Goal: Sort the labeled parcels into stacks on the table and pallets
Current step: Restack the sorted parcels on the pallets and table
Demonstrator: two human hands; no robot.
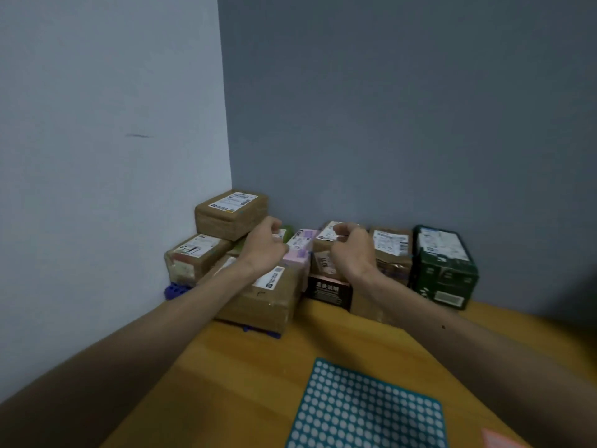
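Parcels (261, 302) sit stacked in the corner of your orange surface (245, 376) — brown cartons, a pink box (303, 240), a dark green box (445, 273). Your left hand (263, 247) and right hand (353, 252) hover above, fingers (274, 225) curled — whether they hold anything cannot be told.

Small parcel-sorting corner in a plain room, maybe a back room or a home setup; can't tell which. Two painted grey-blue walls (387, 108) meet right behind a yellow-brown wooden table (258, 367). Taped cardboard parcels (231, 213) w/ printed shipping labels (234, 200) & barcodes are stacked along the walls, plus a dark green box (445, 270), a black box (328, 291) & a pink box (298, 250). The left stack sits on a blue plastic pallet (176, 290). A teal mat (365, 409) w/ white dots lies at the near edge.
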